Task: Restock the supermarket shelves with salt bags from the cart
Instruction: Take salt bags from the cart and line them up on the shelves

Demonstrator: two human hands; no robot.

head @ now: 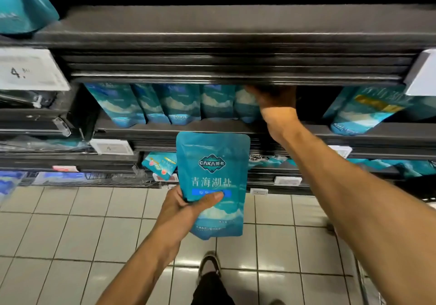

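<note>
My left hand (188,204) grips a teal salt bag (213,163) by its lower left side and holds it upright in front of the shelves. My right hand (271,99) reaches into the middle shelf (165,128), against the right end of a row of several standing teal salt bags (174,102). Its fingers are hidden under the shelf lip above, so I cannot tell whether they hold a bag. To the right of that hand is a dark gap, then another teal bag (361,111) that leans over.
A black upper shelf (212,28) juts out overhead with a teal bag (23,4) at its left end. White price tags (30,69) hang on the shelf edges. Lower shelves hold more bags. White floor tiles and my shoe (210,265) lie below; a cart's edge (361,278) shows at bottom right.
</note>
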